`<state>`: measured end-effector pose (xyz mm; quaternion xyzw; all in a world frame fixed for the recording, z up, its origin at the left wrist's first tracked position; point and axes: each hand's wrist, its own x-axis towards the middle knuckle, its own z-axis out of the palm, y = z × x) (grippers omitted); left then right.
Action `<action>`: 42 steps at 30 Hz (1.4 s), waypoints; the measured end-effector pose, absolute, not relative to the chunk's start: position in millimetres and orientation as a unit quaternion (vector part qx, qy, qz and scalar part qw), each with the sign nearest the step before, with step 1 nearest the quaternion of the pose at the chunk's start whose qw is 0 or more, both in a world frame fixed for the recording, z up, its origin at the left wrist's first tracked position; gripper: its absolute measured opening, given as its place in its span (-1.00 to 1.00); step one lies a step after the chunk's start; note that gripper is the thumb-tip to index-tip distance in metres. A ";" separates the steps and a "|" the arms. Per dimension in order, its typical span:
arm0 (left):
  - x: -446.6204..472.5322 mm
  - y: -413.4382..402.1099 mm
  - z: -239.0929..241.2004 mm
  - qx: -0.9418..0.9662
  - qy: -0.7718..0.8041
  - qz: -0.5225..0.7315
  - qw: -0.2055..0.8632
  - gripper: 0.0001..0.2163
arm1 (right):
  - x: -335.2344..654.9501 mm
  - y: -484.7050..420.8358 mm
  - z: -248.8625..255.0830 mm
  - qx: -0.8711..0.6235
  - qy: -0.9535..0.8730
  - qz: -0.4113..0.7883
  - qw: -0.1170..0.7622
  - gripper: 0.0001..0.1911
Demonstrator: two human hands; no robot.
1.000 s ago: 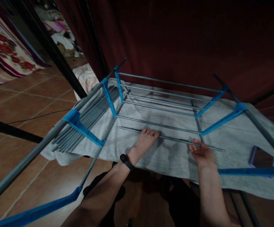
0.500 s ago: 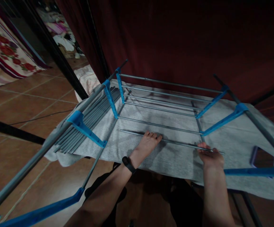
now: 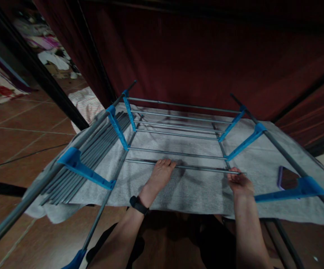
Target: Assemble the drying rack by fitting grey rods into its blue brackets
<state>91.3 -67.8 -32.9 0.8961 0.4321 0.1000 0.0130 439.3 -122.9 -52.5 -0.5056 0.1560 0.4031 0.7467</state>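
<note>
A thin grey metal tube (image 3: 198,168) lies crosswise between both hands, just above the grey cloth. My left hand (image 3: 162,172), with a black wristband, is closed over the tube left of its middle. Near the right end, my right hand (image 3: 240,181) grips the same tube, palm turned up. Around them stands a rack frame of grey poles with blue plastic brackets (image 3: 119,129) on the left and more blue brackets (image 3: 244,144) on the right. Several crossbars (image 3: 175,153) join the two sides at the far part of the frame.
Several loose grey tubes (image 3: 94,157) lie side by side at the left of the cloth (image 3: 190,194). A phone (image 3: 287,178) rests at the right, beside a blue bracket. Behind hangs a dark red curtain (image 3: 192,56); brown floor tiles (image 3: 13,149) show at left.
The view has shifted, so everything sits further left. The tube's left end is now closer to the left lower pole. Both hands keep hold of the tube.
</note>
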 end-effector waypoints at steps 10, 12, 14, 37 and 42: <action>85.4 -59.6 -16.4 0.870 0.480 0.067 0.087 -0.88 | 403.3 -119.8 -47.9 -0.495 0.076 0.413 0.761 -0.83; 86.0 -59.4 -15.1 0.876 0.467 0.075 0.091 -0.90 | 395.4 -118.8 -47.0 -0.492 0.074 0.415 0.762 -0.85; 86.0 -58.8 -15.1 0.885 0.449 0.087 0.090 -0.91 | 389.6 -118.5 -46.1 -0.485 0.063 0.416 0.767 -0.89; 79.5 -44.5 -22.2 0.884 0.445 0.108 0.098 -0.81 | 390.5 -118.3 -48.0 -0.469 0.022 0.436 0.768 -0.87; 81.1 -43.0 -25.1 0.886 0.443 0.100 0.094 -0.77 | 389.0 -118.3 -46.4 -0.457 0.011 0.442 0.772 -0.91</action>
